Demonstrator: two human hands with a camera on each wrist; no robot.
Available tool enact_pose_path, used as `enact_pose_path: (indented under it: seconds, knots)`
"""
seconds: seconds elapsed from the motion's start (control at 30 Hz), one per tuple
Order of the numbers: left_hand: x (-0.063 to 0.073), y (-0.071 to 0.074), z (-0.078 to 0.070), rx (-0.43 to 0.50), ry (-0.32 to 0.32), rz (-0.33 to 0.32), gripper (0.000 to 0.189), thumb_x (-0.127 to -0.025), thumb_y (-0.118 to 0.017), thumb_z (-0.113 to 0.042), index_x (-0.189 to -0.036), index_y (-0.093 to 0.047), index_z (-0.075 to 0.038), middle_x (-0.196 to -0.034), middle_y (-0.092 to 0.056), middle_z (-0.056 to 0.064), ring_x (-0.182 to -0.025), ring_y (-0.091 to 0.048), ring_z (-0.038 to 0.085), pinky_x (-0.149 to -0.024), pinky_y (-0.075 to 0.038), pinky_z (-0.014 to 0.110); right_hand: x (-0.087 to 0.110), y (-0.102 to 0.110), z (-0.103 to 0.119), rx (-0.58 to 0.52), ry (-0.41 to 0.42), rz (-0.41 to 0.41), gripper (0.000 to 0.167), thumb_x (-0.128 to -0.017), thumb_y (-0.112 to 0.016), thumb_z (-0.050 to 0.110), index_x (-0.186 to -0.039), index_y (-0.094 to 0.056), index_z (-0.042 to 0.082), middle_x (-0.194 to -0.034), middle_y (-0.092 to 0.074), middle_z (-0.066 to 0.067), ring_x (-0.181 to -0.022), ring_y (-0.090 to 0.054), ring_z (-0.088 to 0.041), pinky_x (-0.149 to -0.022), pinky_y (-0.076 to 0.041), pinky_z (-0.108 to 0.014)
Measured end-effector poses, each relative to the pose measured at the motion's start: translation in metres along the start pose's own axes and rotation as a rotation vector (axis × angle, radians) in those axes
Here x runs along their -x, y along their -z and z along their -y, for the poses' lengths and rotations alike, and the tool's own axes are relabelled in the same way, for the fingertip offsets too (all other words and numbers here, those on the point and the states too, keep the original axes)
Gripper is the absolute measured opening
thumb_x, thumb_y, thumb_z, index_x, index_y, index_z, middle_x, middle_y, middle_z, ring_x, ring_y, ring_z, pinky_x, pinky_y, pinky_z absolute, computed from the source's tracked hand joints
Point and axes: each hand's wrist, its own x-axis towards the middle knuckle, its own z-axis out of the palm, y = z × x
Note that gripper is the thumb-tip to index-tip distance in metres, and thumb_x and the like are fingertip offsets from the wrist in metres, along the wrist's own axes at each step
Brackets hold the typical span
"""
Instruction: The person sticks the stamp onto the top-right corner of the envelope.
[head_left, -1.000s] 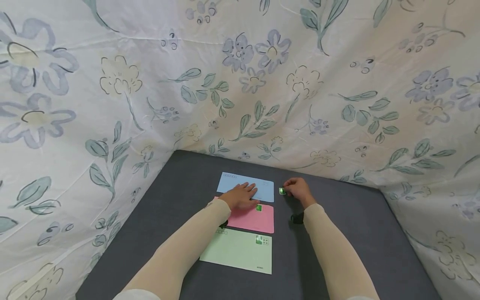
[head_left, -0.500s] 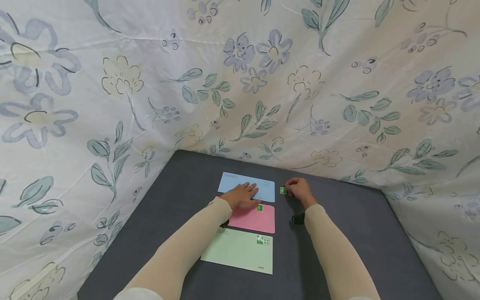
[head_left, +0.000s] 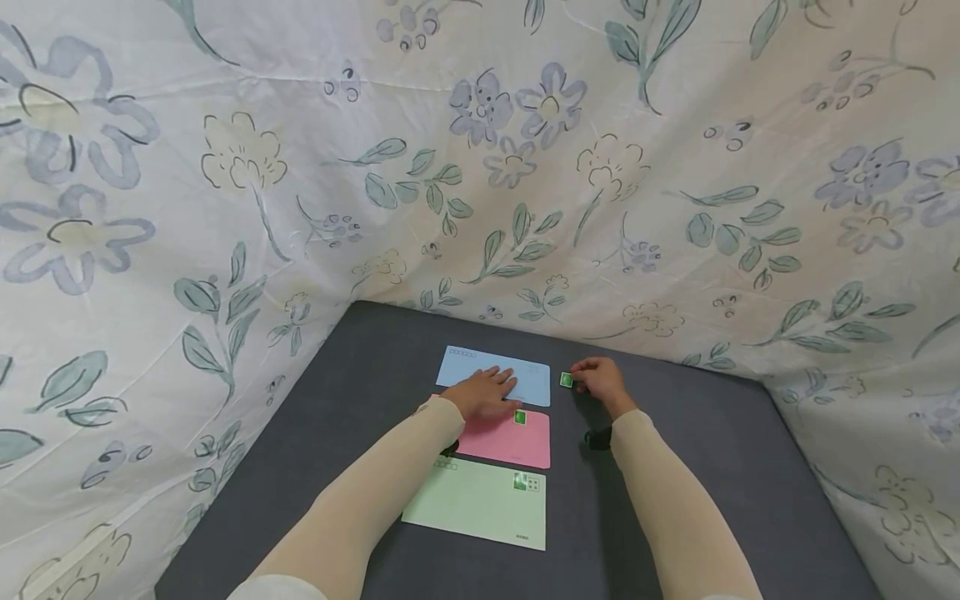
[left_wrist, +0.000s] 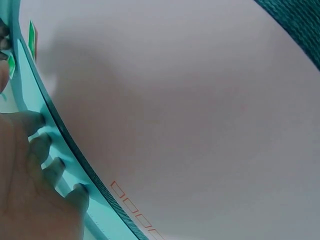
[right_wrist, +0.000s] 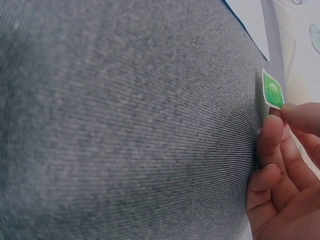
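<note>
My right hand (head_left: 602, 382) pinches a small green postage stamp (right_wrist: 273, 91) by its edge between thumb and finger, just right of the blue envelope (head_left: 457, 367). In the right wrist view the stamp is tilted above the dark ribbed surface. My left hand (head_left: 484, 392) lies with fingers spread on the blue envelope, its thumb side over the top of the pink envelope (head_left: 510, 442). A green stamp (head_left: 520, 416) sits at the pink envelope's upper right corner. Below lies a pale green envelope (head_left: 480, 504) with another green stamp (head_left: 520, 481) at its upper right.
The three envelopes form a column on the dark grey tabletop (head_left: 675, 450). A floral cloth (head_left: 480, 167) hangs behind and along both sides of the table. Each wrist wears a dark band, the right one (head_left: 597, 438) showing more.
Both hands stay nearly in place. The stamp in my right hand has shifted very slightly; the view itself has moved a little.
</note>
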Motion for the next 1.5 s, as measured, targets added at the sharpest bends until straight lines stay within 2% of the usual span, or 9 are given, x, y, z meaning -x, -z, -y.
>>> enact_pose_path:
  seconds: [0.2,0.4,0.57,0.97,1.23,1.5]
  knots:
    - [0.002,0.001,-0.002,0.03,0.003,-0.002,0.072,-0.115,-0.039,-0.053,-0.172,-0.03,-0.01,-0.18,-0.021,0.006,-0.165,-0.017,0.03,-0.132,-0.015,0.049,0.005,0.001,0.006,-0.046,-0.011,0.015,0.017,-0.106,-0.069,0.013,-0.115,-0.078,0.001,-0.108,-0.075,-0.013,-0.081,-0.069,-0.022,-0.072,-0.049,-0.036]
    - [0.003,0.003,-0.002,0.021,0.002,0.002,0.072,-0.116,-0.037,-0.054,-0.173,-0.03,-0.011,-0.18,-0.021,0.006,-0.165,-0.017,0.03,-0.132,-0.015,0.048,0.007,-0.003,0.017,-0.063,-0.024,0.01,0.015,-0.104,-0.072,0.013,-0.112,-0.079,0.003,-0.107,-0.074,-0.012,-0.084,-0.068,-0.022,-0.077,-0.048,-0.038]
    - [0.005,0.004,-0.003,0.04,-0.011,0.005,0.071,-0.116,-0.037,-0.052,-0.173,-0.029,-0.01,-0.18,-0.021,0.007,-0.165,-0.017,0.032,-0.132,-0.016,0.05,0.007,-0.005,0.02,-0.065,-0.015,0.006,0.013,-0.104,-0.073,0.011,-0.111,-0.079,0.002,-0.107,-0.073,-0.013,-0.085,-0.068,-0.023,-0.075,-0.048,-0.037]
    - [0.006,0.006,-0.003,0.027,-0.02,0.009,0.072,-0.116,-0.036,-0.053,-0.173,-0.029,-0.009,-0.18,-0.019,0.008,-0.165,-0.016,0.032,-0.132,-0.016,0.051,0.002,-0.013,0.023,-0.076,-0.018,-0.005,0.013,-0.103,-0.074,0.011,-0.111,-0.079,0.003,-0.105,-0.075,-0.012,-0.081,-0.069,-0.021,-0.069,-0.049,-0.033]
    - [0.003,0.007,-0.004,0.032,-0.001,0.012,0.072,-0.116,-0.038,-0.054,-0.172,-0.032,-0.01,-0.18,-0.021,0.007,-0.165,-0.016,0.031,-0.132,-0.016,0.05,-0.004,-0.023,0.028,-0.086,-0.049,-0.015,0.013,-0.104,-0.075,0.012,-0.113,-0.079,0.004,-0.111,-0.074,-0.013,-0.086,-0.068,-0.022,-0.073,-0.049,-0.035]
    - [0.002,0.003,-0.003,0.031,0.007,0.003,0.073,-0.115,-0.038,-0.056,-0.173,-0.031,-0.012,-0.18,-0.02,0.005,-0.166,-0.016,0.029,-0.132,-0.015,0.049,-0.006,-0.029,0.029,-0.065,-0.04,-0.025,0.014,-0.106,-0.073,0.014,-0.113,-0.08,0.004,-0.112,-0.073,-0.014,-0.086,-0.067,-0.023,-0.074,-0.048,-0.036]
